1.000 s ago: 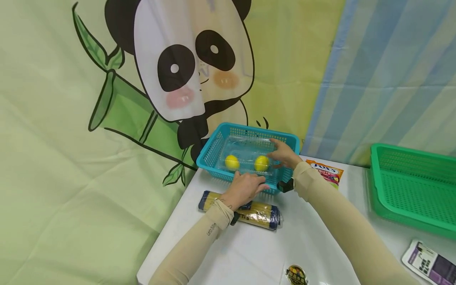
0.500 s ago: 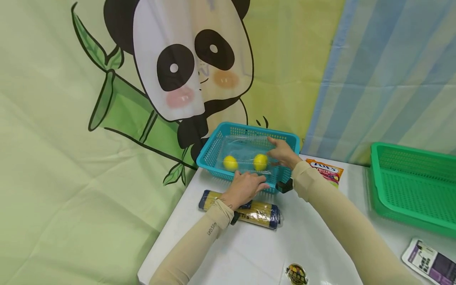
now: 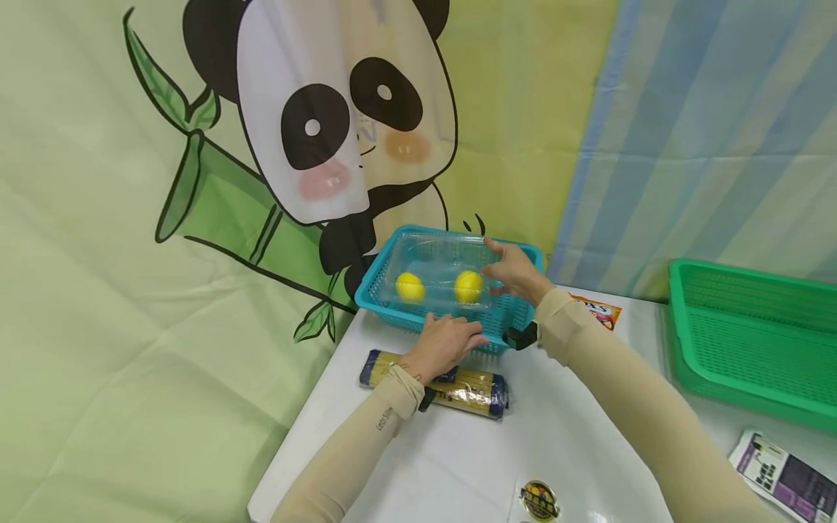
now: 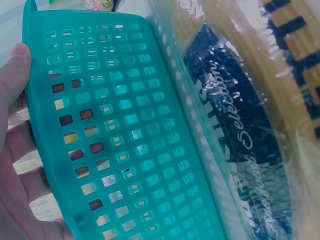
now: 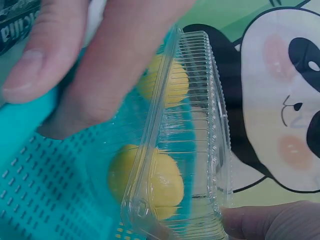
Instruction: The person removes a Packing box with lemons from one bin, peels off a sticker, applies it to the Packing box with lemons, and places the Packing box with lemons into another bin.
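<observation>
My left hand (image 3: pixel 445 345) grips the near rim of a turquoise plastic basket (image 3: pixel 399 316). In the left wrist view the thumb is outside the basket wall (image 4: pixel 135 107) and the fingers reach inside. My right hand (image 3: pixel 519 276) holds a clear plastic box (image 3: pixel 434 254) by its right end, thumb at the far edge. Two yellow lemons (image 3: pixel 468 286) lie inside the box. The box is tilted over the basket, its far edge up near the back rim. In the right wrist view the ribbed side of the box (image 5: pixel 200 125) faces the camera.
Blue-ended spaghetti packs (image 3: pixel 474 392) lie before the basket, partly under my left wrist. An orange candy bag (image 3: pixel 600 312) lies right of the basket. Further right are a green basket (image 3: pixel 683 363) and a purple-white pouch (image 3: pixel 791 476). A panda-printed curtain (image 3: pixel 314 43) hangs behind.
The box with its lemons has risen from inside the basket, moving up and slightly left in my right hand. My left hand has stayed on the rim. The head view has shifted slightly.
</observation>
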Available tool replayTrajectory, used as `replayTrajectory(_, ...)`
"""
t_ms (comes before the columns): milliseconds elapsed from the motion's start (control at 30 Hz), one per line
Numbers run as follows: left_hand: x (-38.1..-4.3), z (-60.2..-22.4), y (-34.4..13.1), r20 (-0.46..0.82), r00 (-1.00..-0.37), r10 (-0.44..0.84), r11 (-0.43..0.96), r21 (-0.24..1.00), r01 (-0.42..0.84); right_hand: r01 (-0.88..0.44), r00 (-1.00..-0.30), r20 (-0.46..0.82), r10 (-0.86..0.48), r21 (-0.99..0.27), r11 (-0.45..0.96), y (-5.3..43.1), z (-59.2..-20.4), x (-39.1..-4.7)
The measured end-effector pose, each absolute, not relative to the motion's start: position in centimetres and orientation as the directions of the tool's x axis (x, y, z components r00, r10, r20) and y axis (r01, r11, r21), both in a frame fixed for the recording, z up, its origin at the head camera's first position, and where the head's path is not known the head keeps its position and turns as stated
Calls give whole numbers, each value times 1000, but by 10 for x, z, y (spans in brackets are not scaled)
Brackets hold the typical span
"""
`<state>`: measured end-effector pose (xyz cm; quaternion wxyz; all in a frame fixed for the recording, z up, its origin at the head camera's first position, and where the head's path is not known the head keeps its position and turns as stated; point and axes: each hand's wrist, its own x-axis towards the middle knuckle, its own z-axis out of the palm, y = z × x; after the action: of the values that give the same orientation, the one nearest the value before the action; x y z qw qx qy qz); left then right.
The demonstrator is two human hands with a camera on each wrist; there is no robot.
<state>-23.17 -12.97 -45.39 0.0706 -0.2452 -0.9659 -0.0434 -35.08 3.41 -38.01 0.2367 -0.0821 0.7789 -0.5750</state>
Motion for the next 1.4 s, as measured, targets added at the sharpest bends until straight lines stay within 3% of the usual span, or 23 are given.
replayTrajectory(667, -233, -456, -127, 143, -885, 443, 885, 87, 458, 80, -894, -219, -391, -936, 342, 85, -316, -327)
replayTrajectory(1400, -234, -458, -130, 131, -887, 443, 880, 122, 458, 80, -923, -227, -311, -903, 422, 151, -296, -288)
